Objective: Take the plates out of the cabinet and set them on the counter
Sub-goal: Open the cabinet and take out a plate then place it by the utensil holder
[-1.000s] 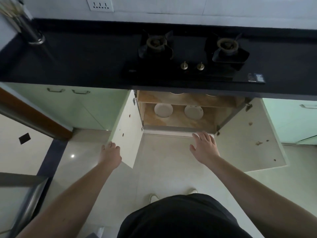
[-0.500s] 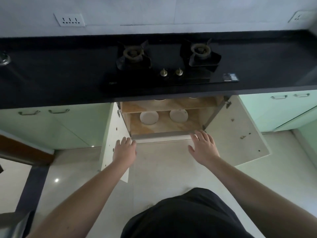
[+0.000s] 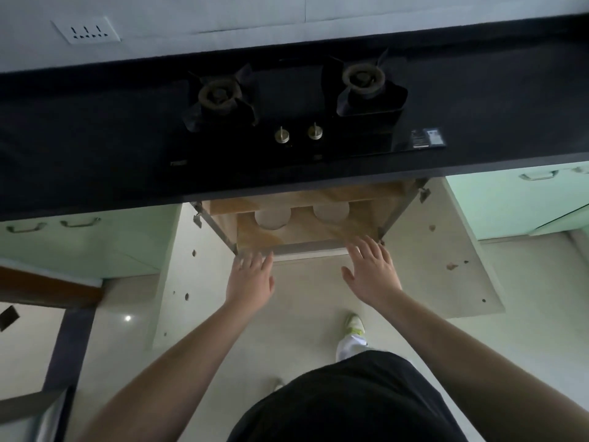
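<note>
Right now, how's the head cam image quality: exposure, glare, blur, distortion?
Head view: dim overall, black counter crushed dark; cabinet interior better lit, two plates half hidden by the shelf above; small glare spot on the floor; left hand fingertips slightly motion-blurred, right hand sharper; wide-angle bending at the counter edge.

**Setting: home kitchen**

Black surface (image 3: 95, 129) along a pale wall carries a built-in gas hob (image 3: 299, 113) with 2 burners and 2 knobs. Wall socket (image 3: 86, 30) above. Pale green cabinet fronts (image 3: 510, 202) with metal handles below; 1 cabinet (image 3: 306, 231) open, 2 plates (image 3: 272, 218) inside. Tiled floor (image 3: 302, 298).
</note>
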Tool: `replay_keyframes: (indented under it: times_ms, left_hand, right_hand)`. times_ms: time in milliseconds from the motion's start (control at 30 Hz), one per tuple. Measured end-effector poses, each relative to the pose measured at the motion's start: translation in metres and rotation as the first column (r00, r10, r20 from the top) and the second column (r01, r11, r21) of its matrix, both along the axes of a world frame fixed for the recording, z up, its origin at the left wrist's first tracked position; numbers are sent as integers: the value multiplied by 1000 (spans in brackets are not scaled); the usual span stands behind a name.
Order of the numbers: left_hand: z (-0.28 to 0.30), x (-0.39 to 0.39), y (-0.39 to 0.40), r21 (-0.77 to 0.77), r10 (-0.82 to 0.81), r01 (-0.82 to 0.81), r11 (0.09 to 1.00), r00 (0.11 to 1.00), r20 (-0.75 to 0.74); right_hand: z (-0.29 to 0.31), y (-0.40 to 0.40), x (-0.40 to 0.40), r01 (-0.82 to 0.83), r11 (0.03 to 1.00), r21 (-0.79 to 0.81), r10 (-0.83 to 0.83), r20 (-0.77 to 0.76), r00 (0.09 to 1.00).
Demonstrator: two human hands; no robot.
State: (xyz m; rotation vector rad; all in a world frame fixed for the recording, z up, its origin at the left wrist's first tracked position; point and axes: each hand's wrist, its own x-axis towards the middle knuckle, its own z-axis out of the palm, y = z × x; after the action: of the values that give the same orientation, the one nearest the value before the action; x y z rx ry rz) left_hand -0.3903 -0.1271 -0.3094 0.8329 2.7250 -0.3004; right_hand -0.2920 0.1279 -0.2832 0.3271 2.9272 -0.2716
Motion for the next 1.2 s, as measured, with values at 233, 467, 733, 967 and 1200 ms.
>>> replay_keyframes:
  times_ms: [233, 467, 733, 967, 1200]
  left_hand:
    - [-1, -13, 67, 28, 53, -54, 998, 998, 14]
    - [-28, -32, 98, 141, -21, 18, 990, 1000, 13]
    - [-87, -63, 101, 189, -113, 108, 976, 994, 14]
    - [-154, -91, 122, 239, -101, 88, 967, 994, 43]
    - [-247, -131, 168, 240, -179, 171, 956, 984, 14]
  right_hand:
    - [-12, 57, -41, -57, 998, -20, 58, 22, 998]
    - [-66, 56, -67, -57, 995, -85, 64, 83, 994]
    - [-142, 35, -68, 85, 993, -76, -73, 141, 987]
    - [-204, 57, -103, 189, 979, -81, -179, 117, 977]
    - [-293, 94, -153, 100, 995, -24, -98, 85, 992]
